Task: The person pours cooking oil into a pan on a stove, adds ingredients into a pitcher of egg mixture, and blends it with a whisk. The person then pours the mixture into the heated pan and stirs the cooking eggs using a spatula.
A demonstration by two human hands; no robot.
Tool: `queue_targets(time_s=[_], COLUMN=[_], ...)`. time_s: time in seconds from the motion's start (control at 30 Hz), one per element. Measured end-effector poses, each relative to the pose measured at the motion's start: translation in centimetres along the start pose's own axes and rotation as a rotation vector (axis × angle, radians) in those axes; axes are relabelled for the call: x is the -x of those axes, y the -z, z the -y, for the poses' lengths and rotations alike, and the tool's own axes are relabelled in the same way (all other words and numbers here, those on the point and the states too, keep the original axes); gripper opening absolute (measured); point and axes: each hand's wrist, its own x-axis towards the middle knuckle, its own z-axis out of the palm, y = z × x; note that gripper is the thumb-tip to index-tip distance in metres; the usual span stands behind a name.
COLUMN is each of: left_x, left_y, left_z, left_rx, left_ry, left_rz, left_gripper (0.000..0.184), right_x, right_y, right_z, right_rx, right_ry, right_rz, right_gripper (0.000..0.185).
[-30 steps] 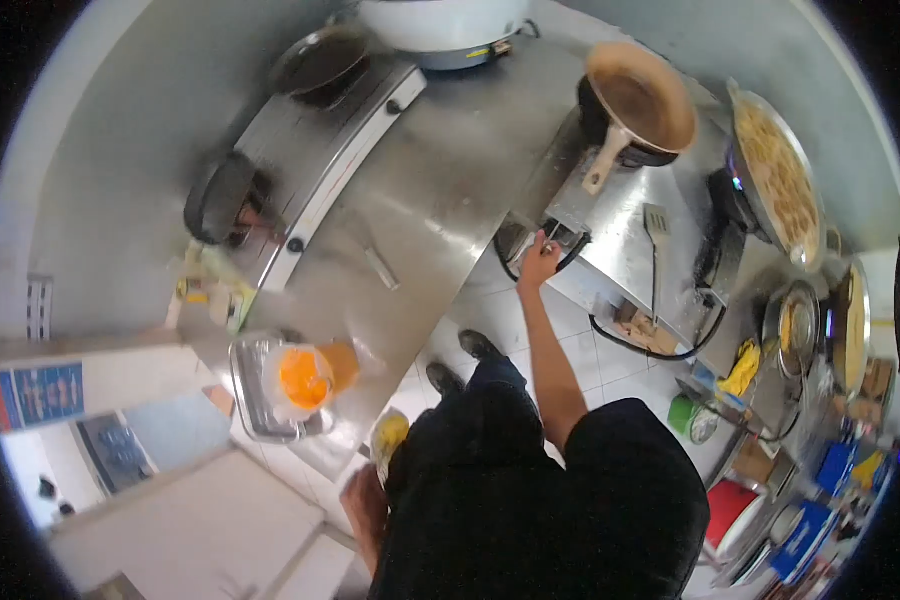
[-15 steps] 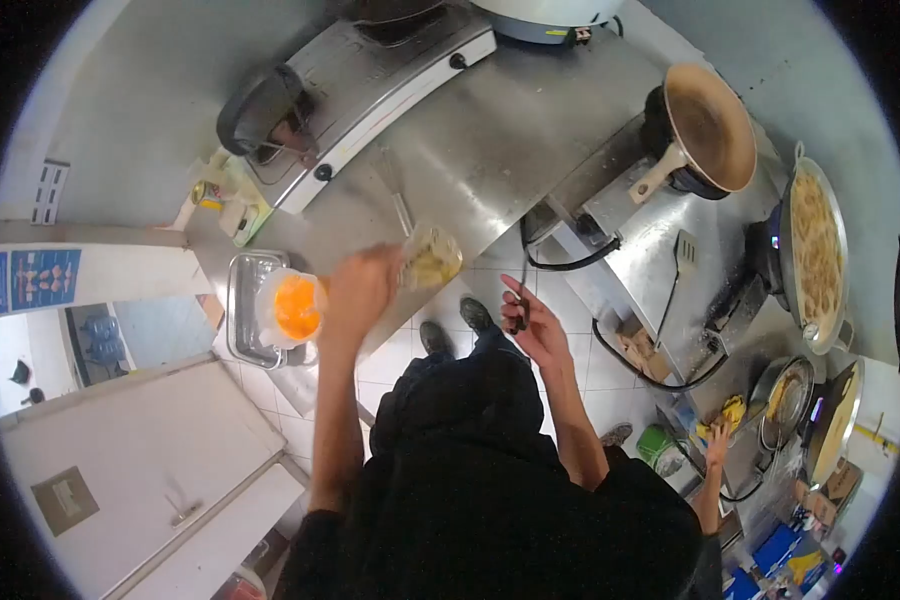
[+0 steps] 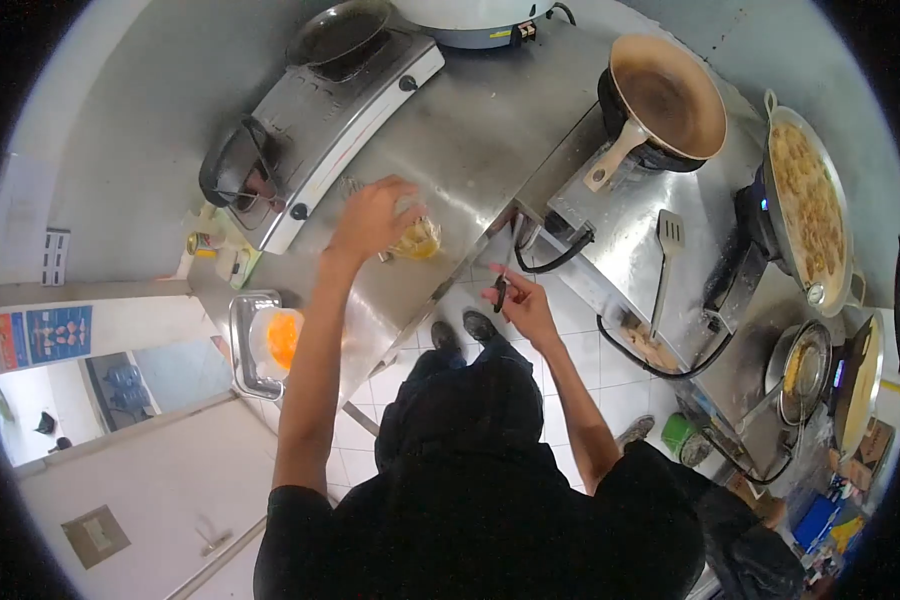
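Note:
My left hand (image 3: 375,220) is over the steel counter, fingers apart, just beside a clear bag (image 3: 419,238) with yellowish contents that rests on the counter near its edge. Whether the fingers still touch the bag is hard to see. My right hand (image 3: 519,303) holds a dark-handled tool (image 3: 500,291), its thin blade pointing up past the counter edge; it looks like a knife or scissors. Left of my left forearm, a bowl of orange stuff (image 3: 282,338) stands in a clear rectangular tray (image 3: 238,352).
A two-burner stove (image 3: 325,130) stands at the back left. On the right are a tan pan (image 3: 668,95), a slotted spatula (image 3: 662,270), a large pan of frying food (image 3: 810,195) and a strainer (image 3: 806,372). A co-worker's dark clothing (image 3: 760,555) shows at lower right.
My left hand has come up from below to the counter with the bag, which now lies there. My right hand has left the drawer area with the dark-handled tool. The co-worker's hand has left the yellow cloth.

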Motion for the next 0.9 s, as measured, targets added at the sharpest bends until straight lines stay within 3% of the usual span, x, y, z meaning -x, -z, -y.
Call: queue_targets(time_s=[0.03, 0.07, 0.1, 0.13, 0.2, 0.3, 0.43, 0.53, 0.63, 0.7, 0.83, 0.9], left_x=[-0.7, -1.3, -1.9, -2.3, -2.3, -2.0, -2.2, -2.2, -2.0, -1.9, -2.2, -2.4], left_y=[-0.2, 0.0, 0.1, 0.2, 0.2, 0.3, 1.2, 1.8, 2.0, 2.0, 2.5, 2.3], left_z=[-0.1, 0.0, 0.1, 0.1, -0.1, -0.1, -0.6, -1.3, -1.8, -2.0, -2.3, -1.7], left_rx=[0.055, 0.05, 0.032, 0.014, 0.047, 0.031, -0.073, -0.124, -0.131, -0.11, -0.117, -0.152], left_ry=[0.07, 0.065, 0.06, 0.056, -0.036, -0.141, -0.165, -0.16, -0.141, -0.133, -0.09, -0.104], left_rz=[0.047, 0.046, 0.148, 0.247, 0.197, 0.17, 0.144, 0.19, 0.182, 0.176, 0.13, 0.171], left_gripper=[0.015, 0.015, 0.013, 0.011, 0.01, 0.005, 0.005, 0.009, 0.009, 0.01, 0.013, 0.011], right_x=[-0.9, -2.4, -3.9, -4.9, -6.2, -8.8, -11.2, -12.6, -14.2, -15.2, -16.2, -16.9], right_y=[0.2, 0.6, 1.1, 1.5, 2.0, 2.8, 4.4, 4.7, 3.8, 3.2, 3.1, 3.5], right_z=[-0.5, -0.9, -1.2, 0.1, 3.8, 5.9, 6.6, 7.5, 8.6, 9.0, 9.6, 7.5], right_rx=[-0.007, 0.184, 0.379, 0.381, 0.882, 1.075, 1.043, 1.042, 1.029, 0.975, 1.078, 0.997], right_ry=[0.005, 0.137, 0.268, 0.275, 0.392, 0.472, 0.572, 0.499, 0.489, 0.605, 0.536, 0.751], right_rz=[-0.002, -0.015, -0.027, -0.026, -0.017, 0.108, 0.106, 0.142, 0.278, 0.343, 0.45, 0.379], right_gripper=[0.051, 0.055, 0.058, 0.058, 0.075, 0.091, 0.092, 0.093, 0.086, 0.075, 0.067, 0.067])
